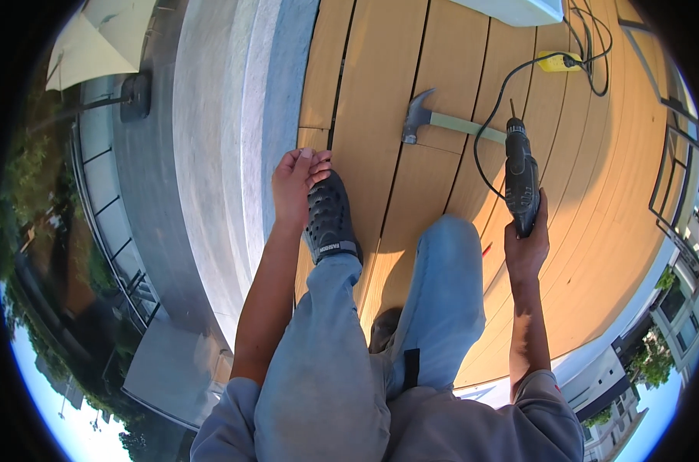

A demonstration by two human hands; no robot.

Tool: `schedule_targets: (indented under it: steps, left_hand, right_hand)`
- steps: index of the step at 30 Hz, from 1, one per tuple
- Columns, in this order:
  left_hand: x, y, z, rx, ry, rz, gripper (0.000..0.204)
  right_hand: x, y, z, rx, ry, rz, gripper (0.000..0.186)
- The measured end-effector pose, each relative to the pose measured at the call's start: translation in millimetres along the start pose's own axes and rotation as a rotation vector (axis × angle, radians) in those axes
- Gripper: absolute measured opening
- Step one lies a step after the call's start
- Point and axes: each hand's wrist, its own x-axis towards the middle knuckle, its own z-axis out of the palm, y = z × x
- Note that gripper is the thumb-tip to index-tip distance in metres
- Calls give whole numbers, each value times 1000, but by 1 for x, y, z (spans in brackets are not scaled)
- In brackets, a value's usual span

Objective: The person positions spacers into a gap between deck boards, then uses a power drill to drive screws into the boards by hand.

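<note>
A black corded power drill (522, 173) is in my right hand (528, 245), its thin bit pointing to the far side. My fingers are wrapped round the rear of the drill; its grip is mostly hidden from above. Just beyond the toe of my black clog (330, 212), my left hand (295, 181) is low over the edge of the wooden deck (380, 77). Its thumb and fingers are pinched together, and whatever is between them is too small to make out. Between the hands lies a claw hammer (417, 119) with a pale green handle, partly behind the drill.
A black cord (492, 115) curves from the drill to a yellow connector block (559, 61) at the far right. A white box (519, 9) stands at the top. Left of the deck, pale stone steps (219, 154) drop to grey paving (149, 192). Metal-framed furniture (669, 162) stands right.
</note>
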Motion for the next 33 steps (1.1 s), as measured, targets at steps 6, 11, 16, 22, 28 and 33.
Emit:
schedule_targets:
  steps: [6, 11, 16, 22, 28, 33]
  left_hand:
    - [6, -4, 2, -198, -68, -90, 26]
    - [13, -9, -1, -359, -118, -191, 22]
    - [22, -19, -9, -512, -202, -258, 25]
    - [22, -21, -10, -587, -240, -281, 26]
    - [25, -23, -15, -544, -253, -264, 25]
    - [27, -25, -14, -528, -237, -263, 24]
  right_hand:
    - [-68, -48, -44, 837, -300, 343, 77]
    - [-67, -95, -41, 799, -431, -60, 86]
    - [-71, -106, -30, 776, -594, -103, 88]
    - [-76, -111, -25, 767, -677, -78, 89]
    - [-75, -113, -22, 737, -616, -114, 89]
    - [-77, -110, -18, 763, -615, -111, 90]
